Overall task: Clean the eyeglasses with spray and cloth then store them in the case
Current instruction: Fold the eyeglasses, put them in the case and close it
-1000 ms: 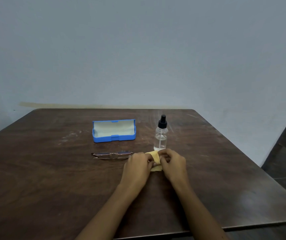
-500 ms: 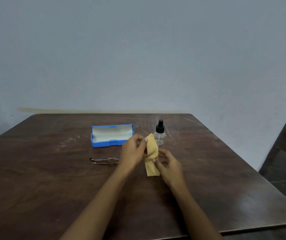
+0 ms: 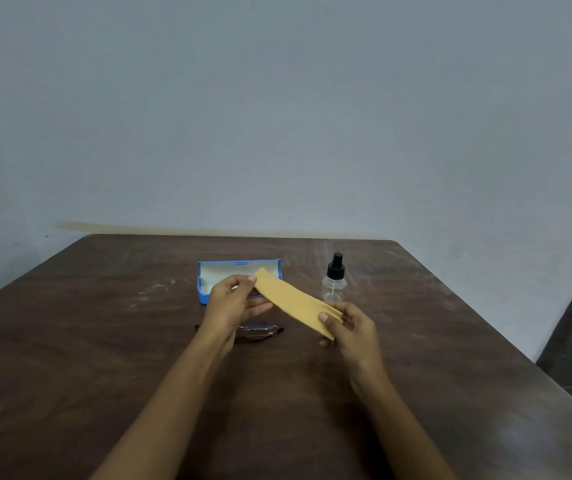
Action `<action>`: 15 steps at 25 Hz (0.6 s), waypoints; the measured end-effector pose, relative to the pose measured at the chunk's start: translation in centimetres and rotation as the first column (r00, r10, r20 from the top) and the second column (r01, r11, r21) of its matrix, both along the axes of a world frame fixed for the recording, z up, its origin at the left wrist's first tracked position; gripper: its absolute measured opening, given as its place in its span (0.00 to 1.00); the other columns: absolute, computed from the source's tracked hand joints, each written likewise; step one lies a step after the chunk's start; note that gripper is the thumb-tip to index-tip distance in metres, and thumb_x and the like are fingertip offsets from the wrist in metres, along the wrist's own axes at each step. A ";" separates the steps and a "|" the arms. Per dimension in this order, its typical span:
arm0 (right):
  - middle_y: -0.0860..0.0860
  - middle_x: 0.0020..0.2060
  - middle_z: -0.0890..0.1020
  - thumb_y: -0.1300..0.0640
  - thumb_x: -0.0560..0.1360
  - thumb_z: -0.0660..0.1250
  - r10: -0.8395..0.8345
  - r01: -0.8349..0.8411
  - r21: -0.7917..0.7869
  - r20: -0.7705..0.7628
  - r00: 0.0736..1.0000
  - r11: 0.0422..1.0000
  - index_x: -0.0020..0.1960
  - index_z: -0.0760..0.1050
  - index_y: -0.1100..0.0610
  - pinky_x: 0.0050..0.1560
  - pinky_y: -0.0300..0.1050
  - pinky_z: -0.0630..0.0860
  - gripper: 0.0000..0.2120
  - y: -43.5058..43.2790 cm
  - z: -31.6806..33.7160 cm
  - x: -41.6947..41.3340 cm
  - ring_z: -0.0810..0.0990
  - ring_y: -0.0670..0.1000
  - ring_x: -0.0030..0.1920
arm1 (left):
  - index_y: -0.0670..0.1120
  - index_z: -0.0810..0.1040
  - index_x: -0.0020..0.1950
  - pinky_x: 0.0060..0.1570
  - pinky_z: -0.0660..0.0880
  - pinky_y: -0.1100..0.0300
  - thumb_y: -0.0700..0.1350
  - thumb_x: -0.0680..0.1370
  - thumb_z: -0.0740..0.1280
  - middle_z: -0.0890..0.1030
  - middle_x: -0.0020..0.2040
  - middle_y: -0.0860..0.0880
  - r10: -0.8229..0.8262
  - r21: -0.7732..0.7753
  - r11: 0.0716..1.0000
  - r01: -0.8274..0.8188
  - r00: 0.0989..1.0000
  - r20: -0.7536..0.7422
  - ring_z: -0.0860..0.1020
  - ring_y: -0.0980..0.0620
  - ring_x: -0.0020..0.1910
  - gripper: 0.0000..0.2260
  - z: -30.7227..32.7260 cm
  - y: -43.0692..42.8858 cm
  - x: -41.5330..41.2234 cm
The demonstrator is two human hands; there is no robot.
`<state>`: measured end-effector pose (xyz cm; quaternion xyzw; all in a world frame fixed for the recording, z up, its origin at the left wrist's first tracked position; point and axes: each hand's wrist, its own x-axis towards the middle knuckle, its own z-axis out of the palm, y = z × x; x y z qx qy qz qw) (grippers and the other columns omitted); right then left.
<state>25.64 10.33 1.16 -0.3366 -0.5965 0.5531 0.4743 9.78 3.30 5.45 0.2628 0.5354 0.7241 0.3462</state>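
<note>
Blue case (image 3: 206, 296): open, pale lining, nothing visible inside, far centre of desk (image 3: 70, 358). Spray bottle (image 3: 335, 278): upright, right of case. Yellow cloth (image 3: 293, 296): stretched above desk, left hand (image 3: 232, 303) pinching upper end, right hand (image 3: 350, 327) pinching lower end. Eyeglasses (image 3: 260, 331): folded, on desk beneath left hand. Near and side edges: bare wood.

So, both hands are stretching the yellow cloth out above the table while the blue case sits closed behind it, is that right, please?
Not quite: the head view shows the blue case lying open, its pale lining visible. The left hand and right hand do hold the yellow cloth stretched above the table.
</note>
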 end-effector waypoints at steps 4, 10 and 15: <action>0.53 0.43 0.79 0.71 0.72 0.65 0.065 -0.066 -0.018 -0.049 0.997 0.998 0.53 0.75 0.63 0.28 0.31 0.75 0.11 0.4 1.2 -2.0 0.77 0.47 0.41 | 0.38 0.73 0.44 0.32 0.80 0.65 0.38 0.78 0.60 0.78 0.40 0.41 0.087 -0.035 0.996 -0.087 0.996 0.025 0.80 0.49 0.36 0.05 -0.2 -0.7 -2.7; 0.61 0.42 0.76 0.70 0.70 0.68 0.006 -0.008 0.013 0.114 0.993 1.000 0.52 0.74 0.61 0.23 0.30 0.71 0.12 1.4 1.9 -6.4 0.76 0.49 0.36 | 0.40 0.74 0.39 0.22 0.72 0.69 0.37 0.77 0.61 0.77 0.36 0.43 0.185 -0.145 0.968 -0.203 0.974 -0.129 0.78 0.57 0.25 0.07 -0.6 -1.1 -6.3; 0.56 0.37 0.78 0.67 0.72 0.67 -0.070 0.056 0.063 0.248 0.966 0.996 0.55 0.74 0.63 0.27 0.34 0.75 0.12 3.2 2.0 -9.2 0.77 0.50 0.36 | 0.40 0.78 0.39 0.32 0.66 0.61 0.40 0.75 0.65 0.78 0.36 0.45 0.248 -0.269 0.899 -0.345 0.909 -0.335 0.72 0.52 0.35 0.06 -1.2 -0.3 -9.0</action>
